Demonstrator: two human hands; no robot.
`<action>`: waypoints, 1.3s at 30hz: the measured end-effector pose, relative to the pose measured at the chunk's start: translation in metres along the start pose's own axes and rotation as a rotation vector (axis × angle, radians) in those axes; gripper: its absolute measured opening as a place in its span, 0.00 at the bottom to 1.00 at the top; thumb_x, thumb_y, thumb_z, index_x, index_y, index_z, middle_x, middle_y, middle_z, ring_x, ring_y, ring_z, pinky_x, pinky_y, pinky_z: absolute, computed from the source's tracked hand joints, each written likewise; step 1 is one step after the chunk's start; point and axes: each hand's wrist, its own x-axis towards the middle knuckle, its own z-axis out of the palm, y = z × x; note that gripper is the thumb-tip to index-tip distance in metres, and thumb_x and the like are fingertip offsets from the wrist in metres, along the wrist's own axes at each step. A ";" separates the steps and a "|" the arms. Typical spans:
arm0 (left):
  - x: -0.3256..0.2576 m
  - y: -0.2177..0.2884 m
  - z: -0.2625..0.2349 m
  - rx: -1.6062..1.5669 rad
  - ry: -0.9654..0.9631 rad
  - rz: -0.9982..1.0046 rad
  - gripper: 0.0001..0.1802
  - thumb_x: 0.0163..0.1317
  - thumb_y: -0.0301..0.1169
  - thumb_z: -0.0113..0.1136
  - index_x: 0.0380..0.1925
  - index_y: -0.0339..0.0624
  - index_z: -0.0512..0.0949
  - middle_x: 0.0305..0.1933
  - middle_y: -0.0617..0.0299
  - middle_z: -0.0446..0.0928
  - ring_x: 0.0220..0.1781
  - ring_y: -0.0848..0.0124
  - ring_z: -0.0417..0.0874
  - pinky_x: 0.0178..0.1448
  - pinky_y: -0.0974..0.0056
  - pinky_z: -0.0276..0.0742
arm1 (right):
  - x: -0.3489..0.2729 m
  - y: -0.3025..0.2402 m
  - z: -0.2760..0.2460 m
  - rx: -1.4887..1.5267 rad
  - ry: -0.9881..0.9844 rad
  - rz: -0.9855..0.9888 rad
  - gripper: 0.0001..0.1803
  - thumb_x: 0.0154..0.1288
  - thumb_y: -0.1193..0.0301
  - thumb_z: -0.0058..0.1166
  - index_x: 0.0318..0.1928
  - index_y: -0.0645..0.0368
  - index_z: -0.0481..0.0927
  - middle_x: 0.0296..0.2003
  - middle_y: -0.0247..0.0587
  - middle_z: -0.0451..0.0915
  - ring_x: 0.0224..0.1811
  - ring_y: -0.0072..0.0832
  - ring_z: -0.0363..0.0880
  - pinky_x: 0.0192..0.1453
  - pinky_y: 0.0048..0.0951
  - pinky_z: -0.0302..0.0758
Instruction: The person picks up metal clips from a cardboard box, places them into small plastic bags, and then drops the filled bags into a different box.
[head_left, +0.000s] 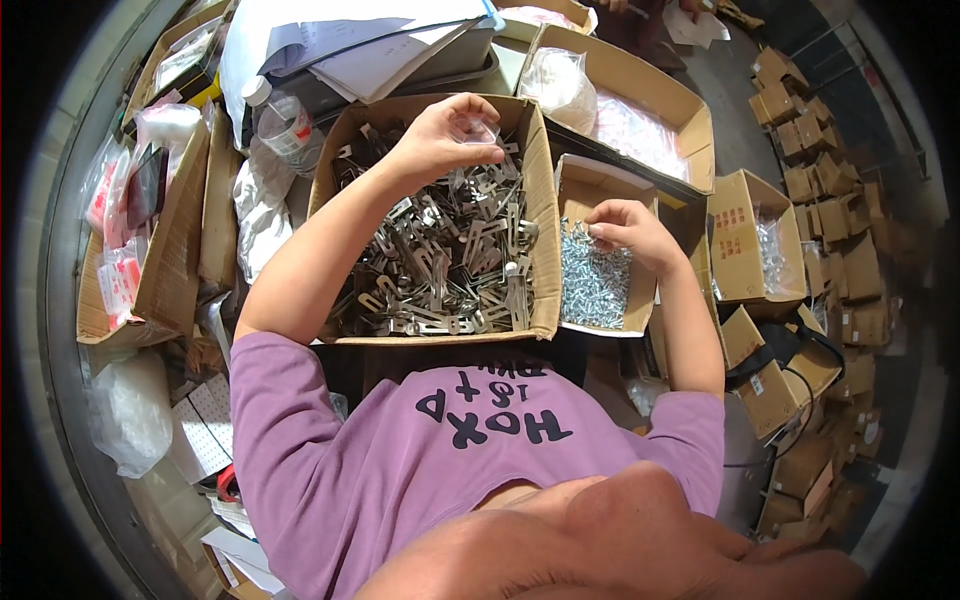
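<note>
My left hand point(450, 135) is raised over the far part of a cardboard box point(545, 290) of metal brackets point(440, 260). Its thumb and fingers are closed on a small clear plastic bag point(473, 128). To the right stands a shallower, smaller carton point(640, 320) with a heap of small silvery screws point(596, 290). At the far part of that heap is my right hand point(632, 232), fingers bent and pressed together at the screws. What lies between those fingertips is too small to make out.
A clear bottle point(283, 122) with a white cap stands left of the bracket box. Papers point(375, 60) lie behind it. A long carton point(690, 110) holds plastic bags at the back right. Another carton point(150, 290) with bagged goods stands left. Many small boxes point(850, 240) are piled along the right.
</note>
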 end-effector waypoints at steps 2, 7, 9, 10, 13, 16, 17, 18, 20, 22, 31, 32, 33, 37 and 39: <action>0.000 -0.001 0.002 -0.027 -0.044 0.017 0.22 0.51 0.26 0.70 0.44 0.40 0.71 0.33 0.68 0.74 0.36 0.81 0.75 0.42 0.74 0.73 | 0.001 0.004 -0.006 0.066 -0.022 -0.004 0.09 0.59 0.76 0.58 0.41 0.65 0.78 0.28 0.30 0.77 0.27 0.16 0.73 0.31 0.16 0.70; -0.003 0.004 0.007 0.043 -0.053 0.002 0.23 0.50 0.29 0.71 0.45 0.40 0.71 0.32 0.68 0.74 0.35 0.81 0.74 0.41 0.74 0.72 | -0.003 -0.001 -0.009 0.266 -0.049 -0.015 0.10 0.59 0.77 0.58 0.42 0.62 0.79 0.32 0.32 0.79 0.29 0.15 0.73 0.34 0.16 0.71; -0.005 0.005 0.009 0.083 -0.043 -0.005 0.24 0.50 0.30 0.72 0.45 0.40 0.71 0.31 0.68 0.73 0.35 0.80 0.74 0.40 0.73 0.72 | -0.002 -0.006 -0.006 0.302 -0.062 -0.050 0.10 0.58 0.77 0.59 0.42 0.62 0.79 0.32 0.32 0.80 0.29 0.16 0.73 0.35 0.16 0.71; -0.006 0.003 0.010 0.130 -0.080 0.012 0.25 0.49 0.30 0.72 0.45 0.39 0.71 0.31 0.67 0.74 0.35 0.80 0.75 0.40 0.73 0.73 | -0.001 -0.008 -0.005 0.342 -0.071 -0.086 0.11 0.57 0.77 0.60 0.41 0.62 0.80 0.33 0.33 0.80 0.30 0.16 0.73 0.35 0.16 0.71; -0.008 0.008 0.019 0.182 -0.163 -0.005 0.26 0.47 0.29 0.72 0.45 0.39 0.71 0.31 0.67 0.74 0.35 0.78 0.75 0.40 0.73 0.73 | 0.005 -0.025 0.002 0.341 -0.162 -0.193 0.13 0.56 0.76 0.61 0.43 0.63 0.79 0.35 0.34 0.80 0.31 0.14 0.74 0.35 0.15 0.71; -0.010 0.004 0.028 0.239 -0.204 0.022 0.22 0.47 0.25 0.70 0.43 0.39 0.72 0.32 0.67 0.74 0.37 0.78 0.76 0.44 0.72 0.74 | 0.008 -0.057 0.031 0.243 -0.152 -0.363 0.13 0.55 0.78 0.61 0.42 0.64 0.79 0.36 0.35 0.81 0.36 0.17 0.77 0.42 0.16 0.73; -0.011 0.003 0.033 0.198 -0.209 0.012 0.22 0.46 0.25 0.71 0.42 0.40 0.73 0.32 0.67 0.74 0.38 0.78 0.75 0.44 0.71 0.74 | 0.011 -0.063 0.040 0.195 -0.135 -0.441 0.13 0.55 0.79 0.61 0.42 0.64 0.79 0.37 0.35 0.81 0.38 0.18 0.77 0.45 0.18 0.74; -0.012 0.004 0.034 0.217 -0.237 0.008 0.23 0.46 0.25 0.71 0.42 0.39 0.72 0.32 0.67 0.73 0.37 0.78 0.75 0.44 0.71 0.74 | 0.013 -0.071 0.051 0.120 -0.119 -0.487 0.12 0.55 0.80 0.60 0.42 0.66 0.79 0.39 0.37 0.80 0.40 0.19 0.78 0.48 0.20 0.74; -0.013 0.000 0.035 0.156 -0.294 -0.043 0.23 0.47 0.25 0.70 0.44 0.39 0.71 0.35 0.68 0.73 0.37 0.79 0.74 0.44 0.71 0.74 | 0.023 -0.080 0.069 0.014 -0.131 -0.595 0.12 0.57 0.79 0.59 0.43 0.66 0.79 0.39 0.36 0.80 0.40 0.20 0.77 0.48 0.21 0.73; -0.014 -0.006 0.037 0.031 -0.262 0.011 0.23 0.48 0.26 0.70 0.44 0.39 0.70 0.36 0.68 0.73 0.38 0.79 0.74 0.44 0.71 0.73 | 0.032 -0.087 0.080 -0.194 -0.090 -0.735 0.10 0.57 0.78 0.58 0.42 0.65 0.80 0.39 0.35 0.80 0.39 0.20 0.76 0.46 0.21 0.72; -0.005 0.001 0.024 0.140 -0.192 0.020 0.24 0.46 0.31 0.74 0.42 0.40 0.72 0.36 0.67 0.74 0.39 0.79 0.74 0.44 0.72 0.73 | 0.112 -0.114 0.004 -0.855 0.581 -0.652 0.11 0.58 0.72 0.54 0.40 0.60 0.82 0.34 0.49 0.83 0.36 0.36 0.83 0.43 0.31 0.76; -0.005 -0.002 0.022 0.113 -0.182 0.010 0.24 0.46 0.31 0.74 0.41 0.40 0.72 0.35 0.67 0.74 0.38 0.79 0.75 0.44 0.72 0.72 | 0.128 -0.112 0.001 -0.967 0.572 -0.683 0.11 0.57 0.72 0.53 0.40 0.57 0.83 0.34 0.50 0.82 0.37 0.39 0.82 0.44 0.33 0.76; -0.004 -0.004 0.020 0.087 -0.178 0.001 0.24 0.46 0.31 0.74 0.41 0.41 0.72 0.35 0.67 0.74 0.38 0.79 0.75 0.44 0.72 0.72 | 0.138 -0.111 0.001 -1.080 0.568 -0.710 0.11 0.57 0.72 0.53 0.40 0.55 0.83 0.35 0.50 0.81 0.37 0.42 0.81 0.45 0.35 0.76; -0.003 -0.004 0.015 0.062 -0.156 -0.013 0.24 0.45 0.30 0.74 0.41 0.40 0.72 0.33 0.67 0.75 0.38 0.79 0.75 0.44 0.71 0.73 | 0.157 -0.116 0.020 -1.516 0.449 -0.356 0.13 0.55 0.73 0.52 0.42 0.55 0.82 0.40 0.46 0.81 0.45 0.43 0.80 0.49 0.38 0.76; -0.002 -0.003 0.014 0.099 -0.150 0.010 0.24 0.46 0.30 0.74 0.41 0.40 0.72 0.33 0.67 0.75 0.38 0.78 0.75 0.44 0.71 0.73 | 0.162 -0.122 0.026 -1.544 0.448 -0.319 0.13 0.54 0.76 0.49 0.40 0.58 0.82 0.42 0.49 0.81 0.45 0.45 0.80 0.47 0.40 0.77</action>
